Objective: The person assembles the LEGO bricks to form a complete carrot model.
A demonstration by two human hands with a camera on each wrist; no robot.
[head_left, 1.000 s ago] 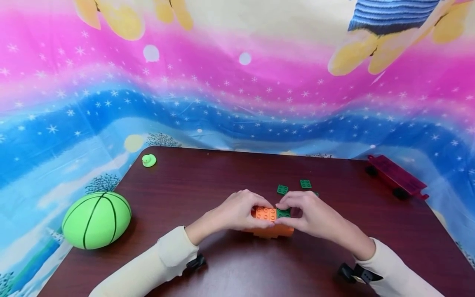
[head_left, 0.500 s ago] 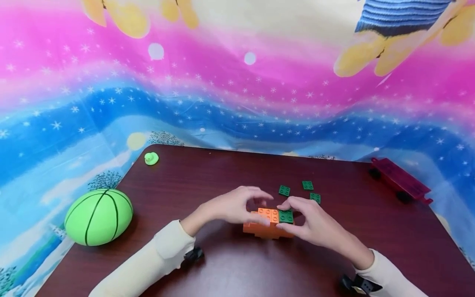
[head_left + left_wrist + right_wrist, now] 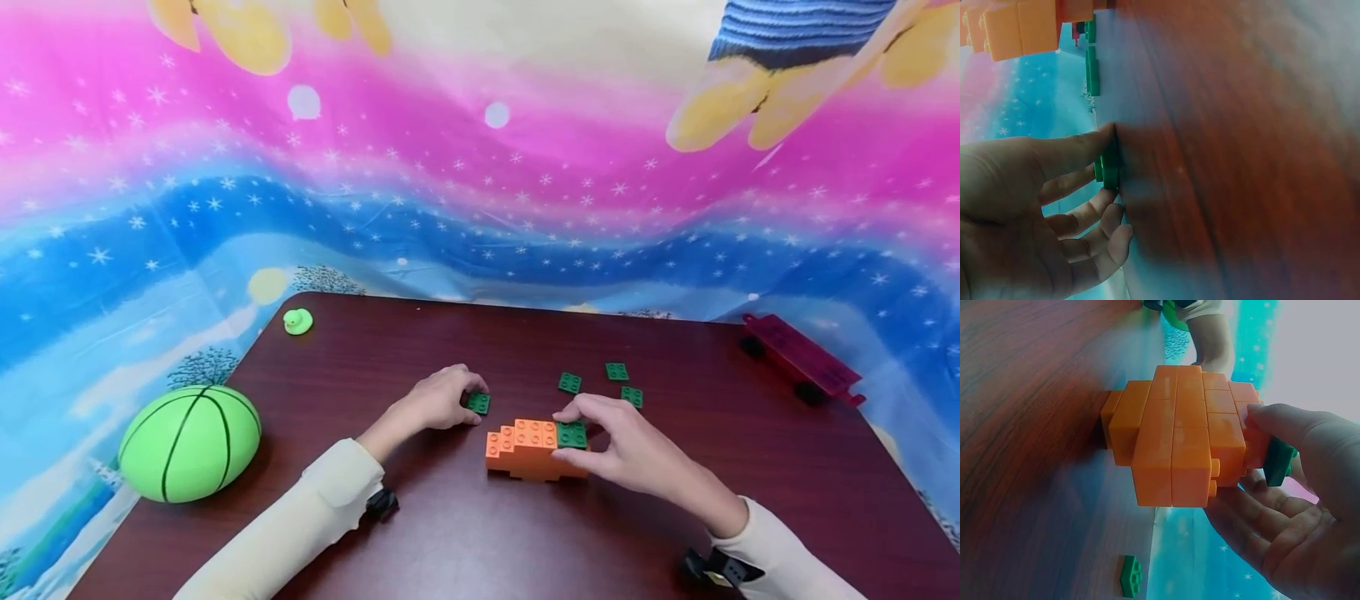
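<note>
An orange toy-brick build with stepped sides stands on the table, a green toy brick with four-stud top at its upper right end. My right hand grips the build there, thumb on the near side and fingers behind, as the right wrist view also shows. To the left, my left hand pinches a thin green toy brick lying at the table surface, its thumb and index finger at opposite edges. The left hand's other fingers are loosely bent beside it.
Three loose green bricks lie behind the build. A green ball with black lines rests at the left, with a small green toy duck in the far left corner. A red toy skateboard stands at the right edge.
My left hand has left the orange build and moved left and back to a green brick on the table. The right hand stays on the build.
</note>
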